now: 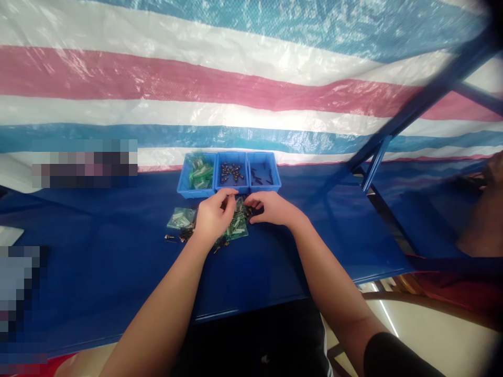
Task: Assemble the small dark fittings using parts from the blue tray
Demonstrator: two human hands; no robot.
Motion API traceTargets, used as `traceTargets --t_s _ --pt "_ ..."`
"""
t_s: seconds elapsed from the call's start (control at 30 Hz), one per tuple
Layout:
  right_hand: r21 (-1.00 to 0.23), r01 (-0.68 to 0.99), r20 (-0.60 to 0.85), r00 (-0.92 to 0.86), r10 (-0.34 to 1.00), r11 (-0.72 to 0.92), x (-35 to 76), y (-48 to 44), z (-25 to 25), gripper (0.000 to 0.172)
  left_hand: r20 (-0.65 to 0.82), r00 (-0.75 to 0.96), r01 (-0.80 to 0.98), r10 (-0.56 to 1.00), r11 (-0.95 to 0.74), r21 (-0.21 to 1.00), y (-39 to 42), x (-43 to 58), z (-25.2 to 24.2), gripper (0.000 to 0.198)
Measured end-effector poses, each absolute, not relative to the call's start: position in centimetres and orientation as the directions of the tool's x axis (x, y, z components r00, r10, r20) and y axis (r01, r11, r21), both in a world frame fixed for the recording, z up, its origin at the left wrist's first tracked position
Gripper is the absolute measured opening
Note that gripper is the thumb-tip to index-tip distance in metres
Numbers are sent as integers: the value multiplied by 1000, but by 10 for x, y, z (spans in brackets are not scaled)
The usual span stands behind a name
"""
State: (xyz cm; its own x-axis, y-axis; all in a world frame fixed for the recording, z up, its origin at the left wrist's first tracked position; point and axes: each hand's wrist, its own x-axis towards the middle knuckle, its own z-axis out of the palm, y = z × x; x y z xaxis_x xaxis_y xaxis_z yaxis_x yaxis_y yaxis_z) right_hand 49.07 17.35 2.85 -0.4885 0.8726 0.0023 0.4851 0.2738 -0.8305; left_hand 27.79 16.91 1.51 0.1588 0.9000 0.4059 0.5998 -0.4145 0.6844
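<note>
Right behind your hands, three blue plastic bins stand side by side on the table [118, 272]: the left bin [184, 186] holds green packets, the middle bin [231, 157] small rounded brown pieces, the right bin [275, 180] thin dark ones. A striped woven tarp [236, 89] hangs behind them, a blue metal strut [412, 110] slants across on the right, and another person's arm [481, 220] shows at the right edge. Your left hand [214, 214] is curled, thumb and forefinger pinched together on something too small to make out. Your right hand [273, 208] is bent, fingertips down at the pile of green packets [238, 228] just before the bins; I cannot tell whether it grips anything. Small dark parts [171, 238] lie loose beside a glossy single packet [181, 217].
</note>
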Motion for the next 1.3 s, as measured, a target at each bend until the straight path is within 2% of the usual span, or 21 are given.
traceTargets --t_s 0.23,0.7,0.87,1.07,1.3 --pt "-845 495 -11 -393 919 202 485 177 17 33 405 153 607 902 -409 682 169 278 15 27" --pt "-765 559 62 -431 900 320 483 173 19 52 411 162 608 897 -419 674 170 278 14 27" --pt "-727 597 55 -441 896 338 483 174 17 54 409 164 605 898 -419 677 170 277 13 26" --pt "-668 627 128 -433 892 401 483 177 11 55 395 166 608 904 -409 680 170 277 14 27" --pt "-668 632 117 -431 895 392 482 172 20 58 392 165 604 905 -407 686 170 278 14 27"
